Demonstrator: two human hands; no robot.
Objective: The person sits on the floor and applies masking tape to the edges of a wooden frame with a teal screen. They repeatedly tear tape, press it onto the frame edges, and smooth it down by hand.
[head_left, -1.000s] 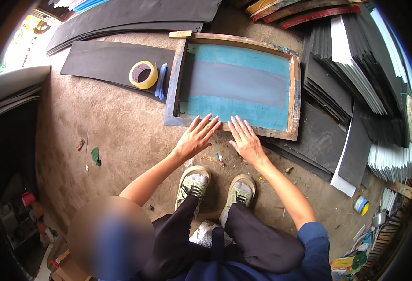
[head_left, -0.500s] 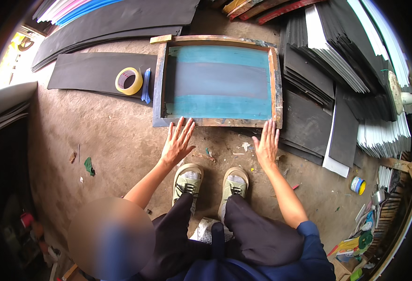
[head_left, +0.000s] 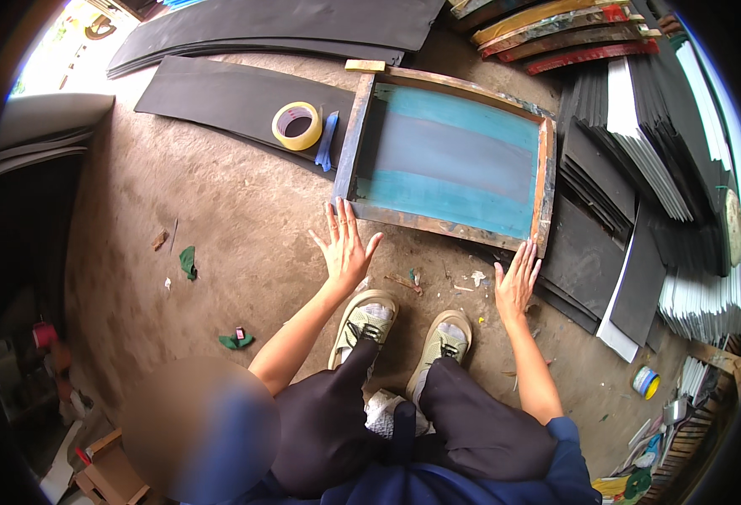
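Left hand (head_left: pixel 349 255) has slid out to the near-left corner of the wooden frame (head_left: pixel 438 224); half a second ago it was partway along the near rail, with the right hand (head_left: pixel 515 284) already by the near-right corner, where it stays. Frame sits around 1 o'clock of view, lying on the floor area, near rail facing the person. From frame centre, left hand is between 7 and 8 o'clock, fingers splayed; right hand at 5, fingers straight and closer together. Both unclenched, fingertips at the rail, grasping nothing. Progress, judging from this: frame is down flat, teal mesh panel (head_left: pixel 455 160) face-up, hands set at both near corners, so looks like placing or steadying stage. Left undone: cannot tell; whatever lies beneath the mesh isn't readable. Tape roll (head_left: pixel 278 129) and blue strip (head_left: pixel 327 143), both about 9 o'clock of frame on a black sheet (head_left: pixel 219 97), are untouched. More black sheets (head_left: pixel 585 257) at 4 o'clock, also untouched.
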